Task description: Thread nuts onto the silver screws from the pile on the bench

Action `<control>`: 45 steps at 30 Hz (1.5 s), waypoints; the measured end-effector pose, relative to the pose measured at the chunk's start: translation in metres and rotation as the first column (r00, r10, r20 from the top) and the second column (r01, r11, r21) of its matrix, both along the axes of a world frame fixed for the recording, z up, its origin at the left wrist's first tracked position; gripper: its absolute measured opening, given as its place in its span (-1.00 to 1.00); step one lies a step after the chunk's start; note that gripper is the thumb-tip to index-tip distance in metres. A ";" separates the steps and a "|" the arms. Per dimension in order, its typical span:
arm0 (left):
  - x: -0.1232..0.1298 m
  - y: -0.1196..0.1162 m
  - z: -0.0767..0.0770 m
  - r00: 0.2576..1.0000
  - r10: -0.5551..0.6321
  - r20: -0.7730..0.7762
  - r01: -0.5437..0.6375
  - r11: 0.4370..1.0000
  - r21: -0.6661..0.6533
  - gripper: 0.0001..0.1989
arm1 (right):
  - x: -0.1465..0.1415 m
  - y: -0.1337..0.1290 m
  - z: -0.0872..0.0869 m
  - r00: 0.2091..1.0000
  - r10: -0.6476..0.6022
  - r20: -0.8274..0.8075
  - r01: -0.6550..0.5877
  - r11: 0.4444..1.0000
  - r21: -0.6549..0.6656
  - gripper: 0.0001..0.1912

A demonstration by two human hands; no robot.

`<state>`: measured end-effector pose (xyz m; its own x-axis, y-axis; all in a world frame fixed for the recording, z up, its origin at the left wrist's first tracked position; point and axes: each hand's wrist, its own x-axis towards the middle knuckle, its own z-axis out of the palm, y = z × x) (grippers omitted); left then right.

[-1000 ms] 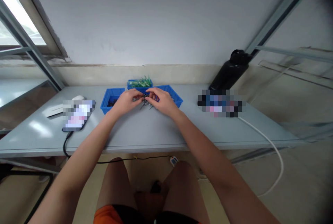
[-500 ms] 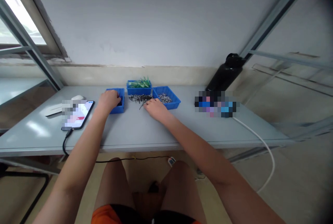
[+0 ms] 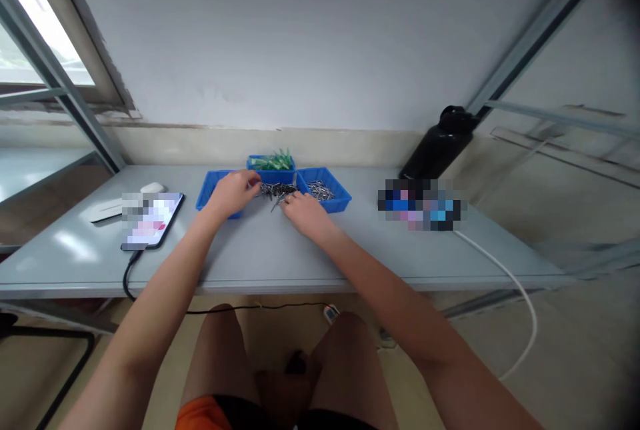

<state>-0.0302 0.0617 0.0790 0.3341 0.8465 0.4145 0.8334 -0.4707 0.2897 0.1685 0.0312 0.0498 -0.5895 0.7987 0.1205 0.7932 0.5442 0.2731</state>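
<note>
A pile of small dark and silver metal pieces (image 3: 274, 188) lies on the table between three blue trays. My left hand (image 3: 234, 191) is over the right side of the left blue tray (image 3: 204, 198), its fingers curled toward the pile; what they pinch, if anything, is hidden. At the pile's right edge rests my right hand (image 3: 304, 211), fingers bent together, with a thin silver metal piece (image 3: 277, 203) poking out at the fingertips. The right blue tray (image 3: 341, 205) contains many slim silver pieces (image 3: 320, 191). Green pointed pieces (image 3: 273, 161) fill the back blue tray (image 3: 280, 175).
A phone (image 3: 159, 223) with a black cable lies at the left, near a white mouse-like object (image 3: 153, 188). To the right, a black bottle (image 3: 440, 143) leans behind a blurred-out item (image 3: 417, 205) with a white cable (image 3: 500, 270). The wall (image 3: 320, 50) closes off the back.
My left hand has come up out of the left tray and moved right, toward the metal pile. My right hand stays at the pile's edge. The view has shifted slightly.
</note>
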 end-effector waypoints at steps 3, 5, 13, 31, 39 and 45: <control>0.005 -0.004 0.002 0.986 -0.159 0.057 0.164 0.982 -0.097 -0.74 | 0.001 0.001 -0.002 1.000 -0.028 -0.008 0.028 0.999 -0.029 -0.66; 0.006 -0.010 0.007 0.940 -0.307 0.150 0.336 0.910 -0.242 -0.75 | 0.002 0.004 -0.003 1.000 -0.014 -0.020 0.014 0.999 -0.042 -0.67; 0.009 -0.026 0.020 0.780 -0.499 0.378 0.595 0.402 -0.696 -0.60 | 0.004 0.009 -0.007 0.992 0.077 -0.105 -0.082 0.996 -0.044 -0.79; 0.019 -0.011 -0.004 0.890 -0.392 0.233 0.453 0.703 -0.549 -0.75 | 0.017 0.029 -0.008 0.707 0.292 -0.644 -0.277 0.952 0.128 -0.75; 0.034 -0.012 -0.011 0.969 -0.192 0.158 0.209 0.972 -0.105 -0.78 | 0.030 0.037 -0.004 0.241 0.073 -0.968 -0.261 0.965 0.008 -0.81; 0.030 -0.015 -0.001 0.964 -0.242 0.114 0.249 0.967 -0.059 -0.74 | 0.028 0.035 -0.003 0.224 0.010 -0.974 -0.239 0.970 -0.045 -0.75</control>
